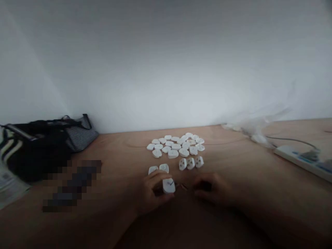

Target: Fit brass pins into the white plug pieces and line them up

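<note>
From the head camera, my only view, I am looking down over a wooden surface [124, 221] set against a pale wall. Both forearms come in from the bottom edge and meet near the middle.

The left hand [151, 193] lies on its side on the surface, wrist low. Its fingers are curled and its thumb is on top, pinching a white plug piece [168, 185] that stands upright at the fingertips. The right hand [214, 191] rests knuckles up just right of it, with the fingers folded under. They are closed on a slim dark item [183, 186] whose tip points left, almost at the white plug piece. I cannot tell what that item is.

Just beyond the left hand lie two loose white pieces [158, 169]. A row of three plugs [191, 162] sits beyond the gap between the hands, dark marks on their faces. Farther back is a cluster of white pieces [176, 145], packed close together.

On the far left sits a dark bag [44, 148] with a striped side. Printed paper [9, 185] lies below it, its text too blurred to read. On the right, a white power strip [302, 159] lies near the edge, its markings illegible, and its cable [290, 139] runs back towards crumpled clear plastic [255, 129].
</note>
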Demonstrator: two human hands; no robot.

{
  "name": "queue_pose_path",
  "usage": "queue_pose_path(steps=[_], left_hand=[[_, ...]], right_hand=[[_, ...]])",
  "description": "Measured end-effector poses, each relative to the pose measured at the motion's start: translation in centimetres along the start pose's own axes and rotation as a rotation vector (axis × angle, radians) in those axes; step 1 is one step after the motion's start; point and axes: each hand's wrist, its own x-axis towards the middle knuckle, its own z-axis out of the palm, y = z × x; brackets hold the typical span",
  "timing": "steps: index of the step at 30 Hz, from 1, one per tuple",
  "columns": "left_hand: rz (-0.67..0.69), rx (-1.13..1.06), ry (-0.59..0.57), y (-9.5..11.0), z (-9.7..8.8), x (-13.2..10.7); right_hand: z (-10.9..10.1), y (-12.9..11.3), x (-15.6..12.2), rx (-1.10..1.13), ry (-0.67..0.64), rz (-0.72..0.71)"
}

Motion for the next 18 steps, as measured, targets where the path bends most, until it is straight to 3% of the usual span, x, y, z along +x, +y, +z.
queue_pose_path(steps=[6, 12, 18], left_hand=[[0.034, 0.039, -0.057, 0.16, -0.03, -0.02], [0.041, 0.095, 0.017, -0.03, -0.28, 0.01], [0.058, 0.115, -0.041, 0.1, -0.35, 0.0]], right_hand=[[0.0, 0.11, 0.08, 0.0, -0.016, 0.003], [0.04, -0.01, 0.04, 0.003, -0.012, 0.009], [0.02, 0.07, 0.07, -0.004, -0.008, -0.004]])
